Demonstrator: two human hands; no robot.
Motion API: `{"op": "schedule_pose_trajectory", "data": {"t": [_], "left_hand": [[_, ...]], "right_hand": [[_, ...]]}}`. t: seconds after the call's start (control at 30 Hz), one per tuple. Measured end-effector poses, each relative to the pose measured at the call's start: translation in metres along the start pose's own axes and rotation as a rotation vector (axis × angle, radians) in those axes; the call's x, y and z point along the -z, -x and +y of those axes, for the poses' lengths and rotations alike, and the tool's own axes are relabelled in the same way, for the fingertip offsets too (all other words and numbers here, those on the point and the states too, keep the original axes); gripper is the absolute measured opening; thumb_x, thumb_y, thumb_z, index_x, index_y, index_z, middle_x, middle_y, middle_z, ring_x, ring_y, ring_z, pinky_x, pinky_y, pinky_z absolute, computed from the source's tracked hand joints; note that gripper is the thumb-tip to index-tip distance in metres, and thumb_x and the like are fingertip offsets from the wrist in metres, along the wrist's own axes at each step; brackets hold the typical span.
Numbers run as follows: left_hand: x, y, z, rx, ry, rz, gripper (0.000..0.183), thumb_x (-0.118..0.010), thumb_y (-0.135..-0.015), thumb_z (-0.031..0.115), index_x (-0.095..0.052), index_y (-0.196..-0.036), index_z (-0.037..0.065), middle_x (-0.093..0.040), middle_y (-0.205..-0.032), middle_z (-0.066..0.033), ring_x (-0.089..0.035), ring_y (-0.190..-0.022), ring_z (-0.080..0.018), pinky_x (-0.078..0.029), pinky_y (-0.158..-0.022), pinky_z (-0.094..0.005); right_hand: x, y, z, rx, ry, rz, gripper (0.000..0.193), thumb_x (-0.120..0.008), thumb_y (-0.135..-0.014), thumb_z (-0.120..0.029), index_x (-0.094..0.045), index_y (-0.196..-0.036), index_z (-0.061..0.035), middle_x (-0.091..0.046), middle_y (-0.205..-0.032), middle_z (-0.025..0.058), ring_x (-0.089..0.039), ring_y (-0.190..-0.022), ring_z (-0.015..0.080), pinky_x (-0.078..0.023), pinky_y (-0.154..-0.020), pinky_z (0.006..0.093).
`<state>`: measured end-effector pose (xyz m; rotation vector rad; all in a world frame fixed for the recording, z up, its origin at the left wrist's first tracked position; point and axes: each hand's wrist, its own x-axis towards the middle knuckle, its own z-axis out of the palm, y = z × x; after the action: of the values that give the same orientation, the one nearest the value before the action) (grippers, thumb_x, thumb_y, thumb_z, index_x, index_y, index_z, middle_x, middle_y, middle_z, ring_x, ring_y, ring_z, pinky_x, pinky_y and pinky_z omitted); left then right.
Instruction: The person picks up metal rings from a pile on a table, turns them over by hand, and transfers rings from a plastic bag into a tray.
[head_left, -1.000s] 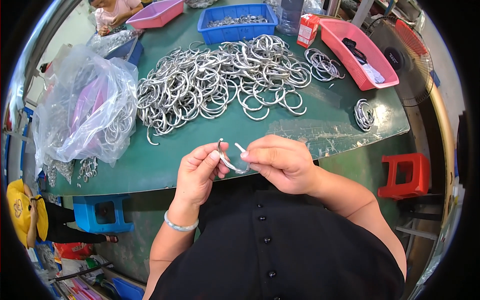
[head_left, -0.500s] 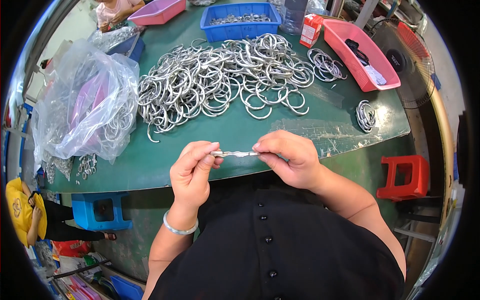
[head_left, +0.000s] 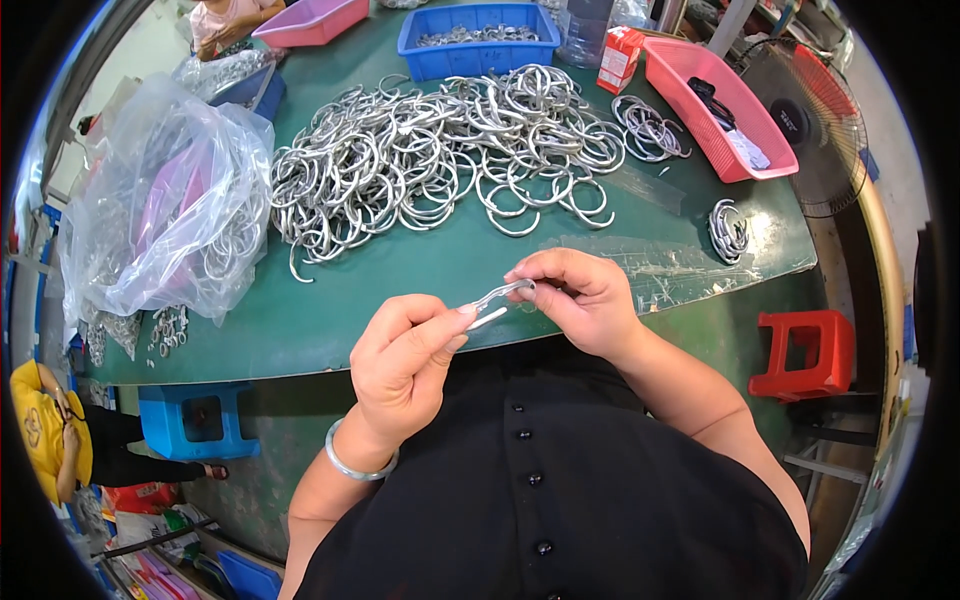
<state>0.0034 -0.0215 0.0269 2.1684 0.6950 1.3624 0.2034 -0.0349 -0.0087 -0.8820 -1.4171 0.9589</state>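
A silvery open bangle (head_left: 503,291) with a wavy band is held between my two hands above the table's near edge. My left hand (head_left: 408,362) pinches one side of it between thumb and forefinger; a straight, pale end sticks out beside the thumb. My right hand (head_left: 585,300) grips the curved far side with thumb and fingertips. Beyond my hands lies a big heap of silvery open bangles (head_left: 430,165). To its right are a smaller cluster of bangles (head_left: 650,130) and a neat stack of bangles (head_left: 730,232).
On the green table (head_left: 400,290) stand a blue tray (head_left: 480,65) of small metal parts, a pink basket (head_left: 720,125), a red-white box (head_left: 620,60) and a clear plastic bag (head_left: 165,215). A fan (head_left: 800,125), red stool (head_left: 805,355), blue stool (head_left: 195,420) and a person in yellow (head_left: 50,430) are around it.
The bangle has turned from edge-on to show its curve and one straight end. My left hand has shifted right and slightly down; my right hand has risen a little.
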Motion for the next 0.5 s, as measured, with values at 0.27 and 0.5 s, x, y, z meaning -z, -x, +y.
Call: {"op": "schedule_pose_trajectory", "data": {"t": [0.27, 0.5], "left_hand": [[-0.0016, -0.0076, 0.0039, -0.011, -0.017, -0.035, 0.025, -0.062, -0.069, -0.006, -0.062, -0.093, 0.002, -0.052, -0.075, -0.007, -0.047, -0.055, -0.0129, -0.038, -0.049, -0.0209], [-0.0014, -0.006, -0.0001, 0.044, -0.002, 0.011, 0.02, -0.06, -0.073, -0.005, -0.061, -0.092, -0.001, -0.054, -0.075, -0.0084, -0.047, -0.056, -0.0124, -0.038, -0.05, -0.0206]], "right_hand": [[0.0001, -0.0017, 0.0011, -0.137, -0.134, -0.012, 0.015, -0.052, -0.079, 0.005, -0.057, -0.093, 0.003, -0.061, -0.086, 0.0071, -0.06, -0.079, 0.0116, -0.048, -0.069, 0.0216], [0.0002, -0.0019, -0.0025, -0.181, -0.151, -0.029, 0.016, -0.053, -0.079, 0.004, -0.056, -0.095, 0.0035, -0.06, -0.086, 0.0068, -0.06, -0.078, 0.011, -0.047, -0.069, 0.0215]]}}
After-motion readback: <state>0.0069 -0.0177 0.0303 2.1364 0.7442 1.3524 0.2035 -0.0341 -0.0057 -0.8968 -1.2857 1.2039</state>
